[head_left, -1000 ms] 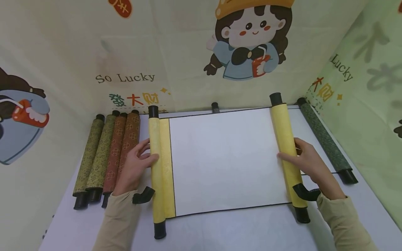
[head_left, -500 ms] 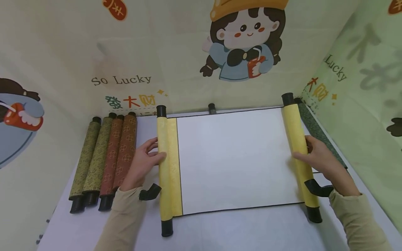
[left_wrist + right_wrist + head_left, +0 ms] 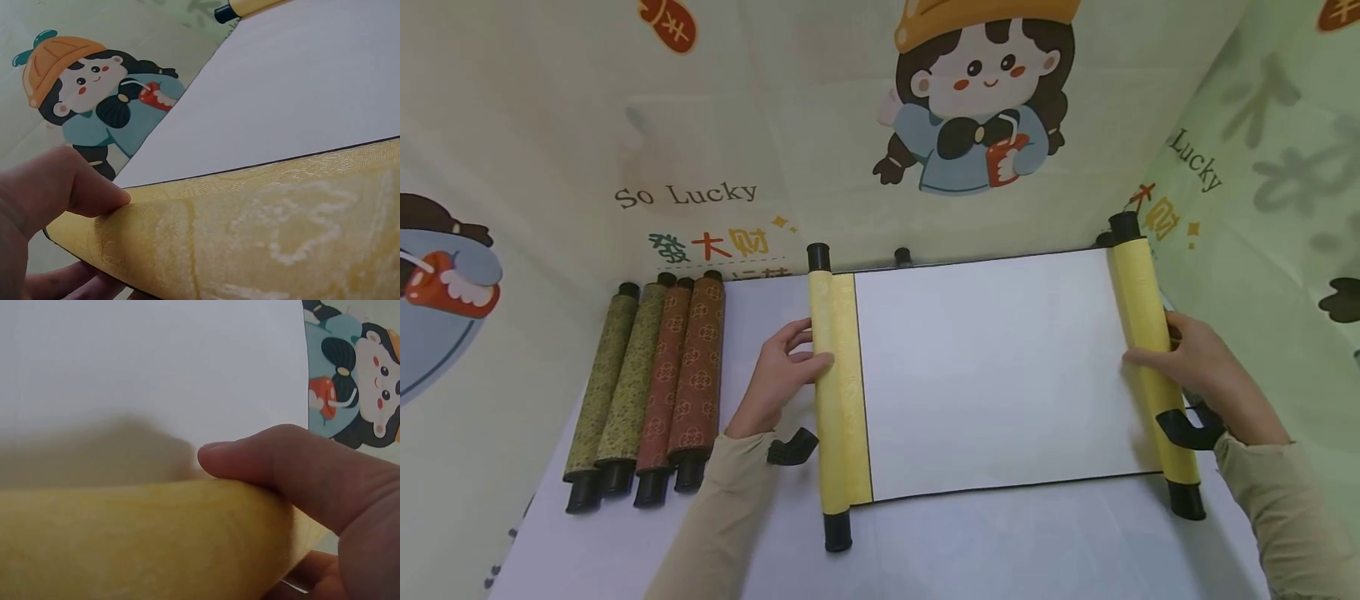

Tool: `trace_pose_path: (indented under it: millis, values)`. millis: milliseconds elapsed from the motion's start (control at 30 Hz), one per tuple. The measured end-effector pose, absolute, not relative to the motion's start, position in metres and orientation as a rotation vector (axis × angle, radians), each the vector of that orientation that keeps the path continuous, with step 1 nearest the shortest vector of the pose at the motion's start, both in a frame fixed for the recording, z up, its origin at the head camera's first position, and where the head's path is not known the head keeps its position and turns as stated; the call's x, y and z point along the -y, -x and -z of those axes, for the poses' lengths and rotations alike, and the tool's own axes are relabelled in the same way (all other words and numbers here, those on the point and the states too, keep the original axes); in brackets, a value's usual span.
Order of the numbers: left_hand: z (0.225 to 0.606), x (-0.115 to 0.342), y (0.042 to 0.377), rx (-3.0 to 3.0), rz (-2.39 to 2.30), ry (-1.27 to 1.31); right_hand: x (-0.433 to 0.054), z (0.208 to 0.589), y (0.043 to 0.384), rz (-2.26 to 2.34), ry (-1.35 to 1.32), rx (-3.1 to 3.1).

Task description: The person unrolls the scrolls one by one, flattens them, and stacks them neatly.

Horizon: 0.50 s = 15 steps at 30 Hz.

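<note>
A yellow scroll with black end knobs lies partly unrolled between my hands, its blank white paper (image 3: 1000,375) spread out flat. My left hand (image 3: 778,375) grips the left roll (image 3: 831,417), thumb on top and fingers behind it. In the left wrist view the thumb presses the patterned yellow fabric (image 3: 281,237) near its edge. Around the thicker right roll (image 3: 1150,333) my right hand (image 3: 1206,371) is curled, the thumb over its inner side. The right wrist view shows that thumb across the yellow roll (image 3: 156,544), while most of the fingers are hidden beneath.
Several rolled scrolls stand side by side at the left: two green ones (image 3: 636,375) and two reddish-brown ones (image 3: 696,375). A black knob (image 3: 903,257) shows behind the paper's far edge. Another dark scroll is mostly hidden behind the right roll. A printed cloth (image 3: 820,125) backs the table.
Both hands have moved to the right with the yellow scroll, which covers more of the dark green scroll at the right. The left hand is farther from the rolled scrolls.
</note>
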<state>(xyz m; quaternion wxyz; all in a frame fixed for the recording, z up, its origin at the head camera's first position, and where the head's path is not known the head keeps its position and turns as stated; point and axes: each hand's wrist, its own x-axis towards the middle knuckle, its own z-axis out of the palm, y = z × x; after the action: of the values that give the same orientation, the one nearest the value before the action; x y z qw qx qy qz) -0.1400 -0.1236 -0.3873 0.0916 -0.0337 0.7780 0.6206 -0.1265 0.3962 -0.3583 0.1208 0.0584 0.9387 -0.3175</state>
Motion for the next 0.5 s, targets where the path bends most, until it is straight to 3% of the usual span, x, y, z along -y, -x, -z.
trace_pose_path:
  millis: [500]
  values:
    - [0.382,0.066,0.162,-2.219,-1.932,0.064,-0.433,0.355,0.149,0.803,-0.266,-2.820]
